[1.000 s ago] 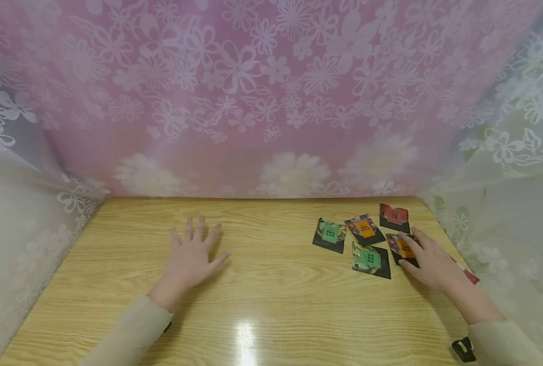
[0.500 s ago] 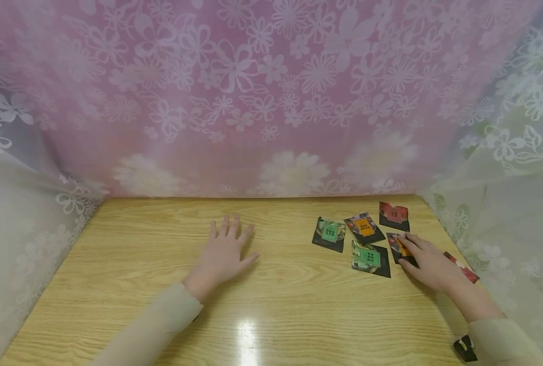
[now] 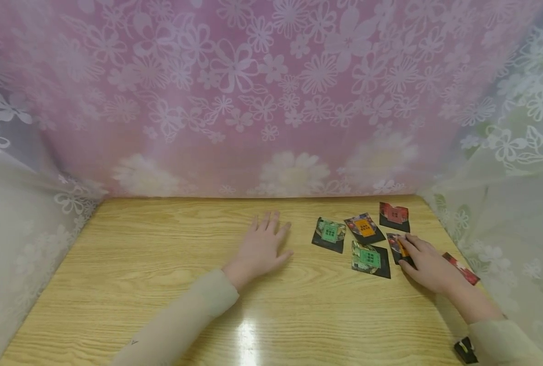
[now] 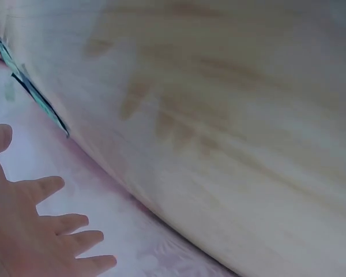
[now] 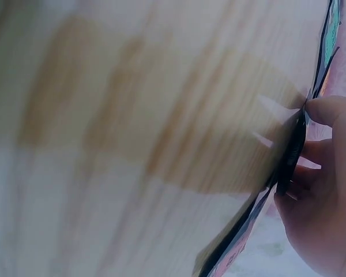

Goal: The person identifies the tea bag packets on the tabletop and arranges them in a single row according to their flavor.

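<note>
My right hand (image 3: 433,267) grips a flat dark sachet with an orange label (image 3: 394,249), fingers covering its right part. In the right wrist view, the thumb is at one edge of this black sachet (image 5: 291,156) and curled fingers are at the other. My left hand (image 3: 261,249), its fingers spread, holds nothing over the table's middle; the left wrist view shows those straight fingers (image 4: 69,224). Left of the right hand lie a second orange-label sachet (image 3: 364,227) and two green-label sachets, one upper (image 3: 329,235) and one lower (image 3: 370,258).
A red sachet (image 3: 394,216) lies at the back right of the wooden table (image 3: 161,284). Another red one (image 3: 463,269) is at the right edge, partly behind the right wrist. Pink floral curtain (image 3: 235,127) closes off the back, and pale sheer fabric hangs at both sides.
My left hand has moved steadily right across the table, towards the sachets, fingers still spread. The right hand has stayed at the orange-label sachet, its fingers now covering more of it.
</note>
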Action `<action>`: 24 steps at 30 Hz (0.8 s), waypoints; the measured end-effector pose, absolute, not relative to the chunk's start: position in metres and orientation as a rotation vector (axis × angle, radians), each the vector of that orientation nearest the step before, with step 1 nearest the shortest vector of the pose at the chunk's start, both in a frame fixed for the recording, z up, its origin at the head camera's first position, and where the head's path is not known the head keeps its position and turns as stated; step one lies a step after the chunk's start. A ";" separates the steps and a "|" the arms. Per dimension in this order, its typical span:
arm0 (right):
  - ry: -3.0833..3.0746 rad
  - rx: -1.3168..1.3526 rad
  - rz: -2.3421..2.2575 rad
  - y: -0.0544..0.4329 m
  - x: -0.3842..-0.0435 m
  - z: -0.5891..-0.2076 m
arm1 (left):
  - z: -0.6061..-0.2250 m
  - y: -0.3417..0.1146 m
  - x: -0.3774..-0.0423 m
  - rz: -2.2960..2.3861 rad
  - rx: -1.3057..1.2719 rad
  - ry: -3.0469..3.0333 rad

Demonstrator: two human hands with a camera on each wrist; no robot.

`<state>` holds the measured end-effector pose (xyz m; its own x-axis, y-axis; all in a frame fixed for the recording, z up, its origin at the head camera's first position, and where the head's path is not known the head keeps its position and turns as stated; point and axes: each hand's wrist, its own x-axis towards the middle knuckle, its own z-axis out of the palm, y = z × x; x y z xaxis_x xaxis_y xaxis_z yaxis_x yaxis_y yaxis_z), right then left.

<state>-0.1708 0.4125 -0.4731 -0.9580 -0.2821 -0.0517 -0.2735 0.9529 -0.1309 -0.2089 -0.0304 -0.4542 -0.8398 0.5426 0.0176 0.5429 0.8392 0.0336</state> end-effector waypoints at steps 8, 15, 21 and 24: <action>3.038 -0.445 -0.175 0.412 -0.170 -0.473 | -0.457 0.011 -0.217 0.097 -1.023 -2.939; 3.043 -0.455 -0.189 0.412 -0.169 -0.474 | -0.458 0.046 -0.224 0.244 -1.041 -2.892; 3.046 -0.460 -0.193 0.413 -0.170 -0.475 | -0.458 0.073 -0.229 0.334 -1.078 -2.887; 3.042 -0.455 -0.200 0.413 -0.170 -0.475 | -0.460 0.083 -0.231 0.371 -1.095 -2.878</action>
